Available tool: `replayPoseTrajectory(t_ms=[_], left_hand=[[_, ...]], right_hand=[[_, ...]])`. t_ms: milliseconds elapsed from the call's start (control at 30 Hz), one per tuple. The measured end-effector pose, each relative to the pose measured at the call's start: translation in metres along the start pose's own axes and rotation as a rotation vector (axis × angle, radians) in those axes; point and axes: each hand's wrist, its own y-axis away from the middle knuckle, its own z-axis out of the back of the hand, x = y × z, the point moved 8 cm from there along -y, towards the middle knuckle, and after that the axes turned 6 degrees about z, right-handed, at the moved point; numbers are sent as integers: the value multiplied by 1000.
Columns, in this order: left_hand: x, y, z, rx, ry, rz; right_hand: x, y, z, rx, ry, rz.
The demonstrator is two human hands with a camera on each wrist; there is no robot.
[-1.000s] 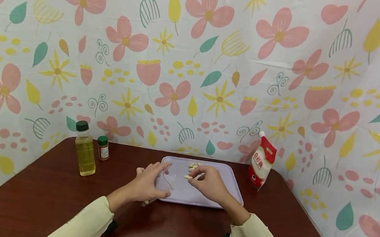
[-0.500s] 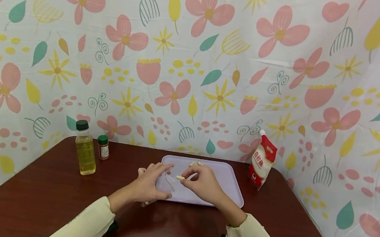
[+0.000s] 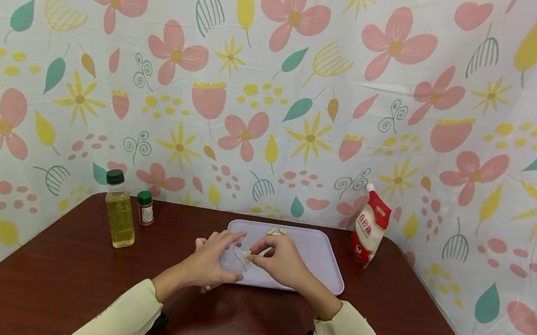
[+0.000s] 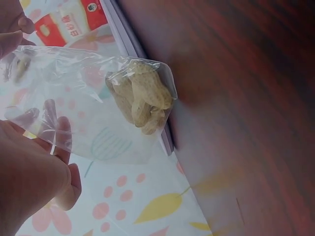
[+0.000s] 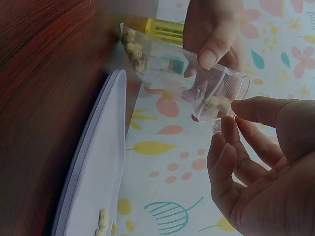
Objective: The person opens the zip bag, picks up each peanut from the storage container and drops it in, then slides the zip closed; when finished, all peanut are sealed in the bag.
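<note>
My left hand (image 3: 211, 256) holds a clear zip bag (image 4: 74, 93) by its upper part, the thumb in front of the plastic. Several unshelled peanuts (image 4: 140, 96) lie bunched at the bottom of the bag, which hangs by the near edge of the lilac tray (image 3: 313, 258). At the bag's open mouth, my right hand (image 3: 281, 260) has its thumb and fingertips together on one peanut (image 5: 217, 104), which overlaps the plastic in the right wrist view. More peanuts (image 3: 275, 232) rest at the tray's far side, partly behind the right hand.
An oil bottle (image 3: 120, 212) with a dark cap and a small green-capped jar (image 3: 145, 209) stand at the left on the dark wooden table (image 3: 46, 259). A red and white sugar pouch (image 3: 370, 228) stands right of the tray. Flowered cloth (image 3: 257, 80) hangs behind the table.
My right hand has moved left with the peanut, from over the tray to the bag's mouth. The left hand has stayed nearly still, holding the bag.
</note>
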Motion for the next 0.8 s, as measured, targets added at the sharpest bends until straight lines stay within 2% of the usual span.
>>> replayPoseTrajectory(t_ms=[433,800], left_hand=[[-1,1,1,-13,8,-11],[-2,0,2,-14,13,-12]], right_hand=[[-9,4,4,-24,-21,-58],[-29,2,10,-64,-1,-137]])
